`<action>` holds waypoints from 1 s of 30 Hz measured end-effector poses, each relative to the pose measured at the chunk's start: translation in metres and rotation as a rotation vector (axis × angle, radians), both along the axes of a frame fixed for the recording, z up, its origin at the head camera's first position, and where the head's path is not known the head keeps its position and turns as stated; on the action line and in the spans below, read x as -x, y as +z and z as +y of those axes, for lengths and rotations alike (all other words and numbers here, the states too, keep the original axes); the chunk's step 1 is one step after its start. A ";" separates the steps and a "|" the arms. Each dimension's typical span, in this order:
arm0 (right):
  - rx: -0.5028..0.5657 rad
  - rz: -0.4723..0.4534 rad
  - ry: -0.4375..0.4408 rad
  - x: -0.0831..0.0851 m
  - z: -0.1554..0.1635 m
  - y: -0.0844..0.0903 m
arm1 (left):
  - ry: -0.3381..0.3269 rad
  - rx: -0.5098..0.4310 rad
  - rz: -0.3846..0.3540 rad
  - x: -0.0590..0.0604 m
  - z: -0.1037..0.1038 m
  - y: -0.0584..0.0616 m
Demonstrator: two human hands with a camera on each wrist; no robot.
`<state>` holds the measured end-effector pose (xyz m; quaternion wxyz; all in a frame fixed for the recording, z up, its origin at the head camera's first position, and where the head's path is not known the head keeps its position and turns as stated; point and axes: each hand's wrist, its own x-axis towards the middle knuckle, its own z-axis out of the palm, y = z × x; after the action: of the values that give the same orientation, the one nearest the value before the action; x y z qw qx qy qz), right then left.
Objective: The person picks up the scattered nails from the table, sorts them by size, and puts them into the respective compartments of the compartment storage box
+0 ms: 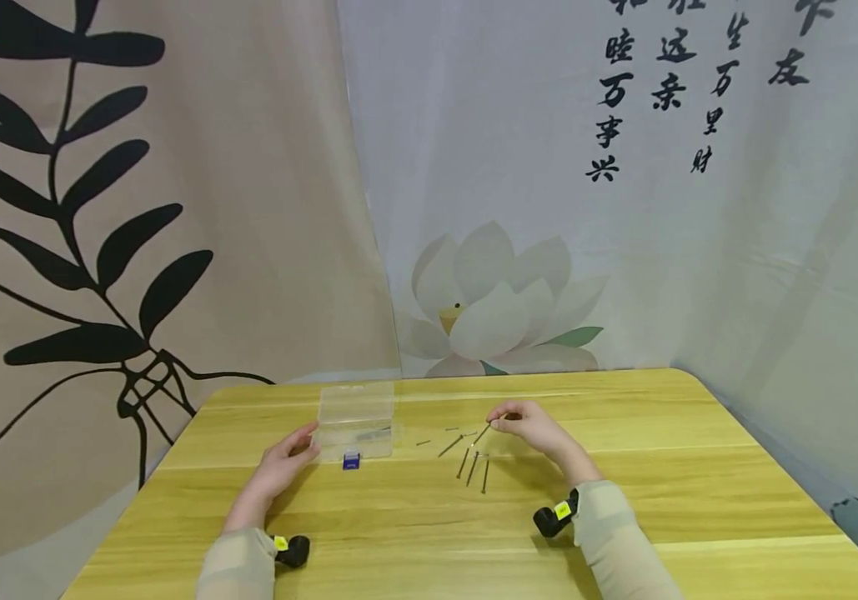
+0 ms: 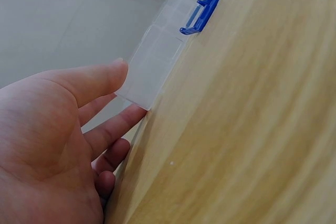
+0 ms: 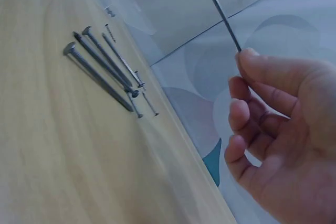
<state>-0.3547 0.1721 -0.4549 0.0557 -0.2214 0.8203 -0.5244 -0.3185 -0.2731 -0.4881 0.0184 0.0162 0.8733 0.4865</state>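
A clear plastic box with its lid raised stands on the table, a blue latch at its front. My left hand is at the box's left end. In the left wrist view, its fingertips touch the lower corner while the thumb overlaps the wall. My right hand pinches a nail between thumb and index finger, its point sticking out and its other end hidden in the hand. Several loose nails, long ones and short ones, lie left of that hand.
The wooden table has its far edge against a hanging cloth printed with leaves, a lotus and writing. Black wrist cameras are strapped at both sleeves. Some thin grey pieces show inside the box.
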 end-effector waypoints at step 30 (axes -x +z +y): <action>0.078 -0.002 -0.158 0.002 -0.018 0.000 | 0.007 0.012 0.024 -0.004 -0.002 0.003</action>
<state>-0.3564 0.1541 -0.4552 0.0063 -0.1574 0.8140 -0.5591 -0.3147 -0.2755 -0.4853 0.0064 0.0188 0.8763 0.4813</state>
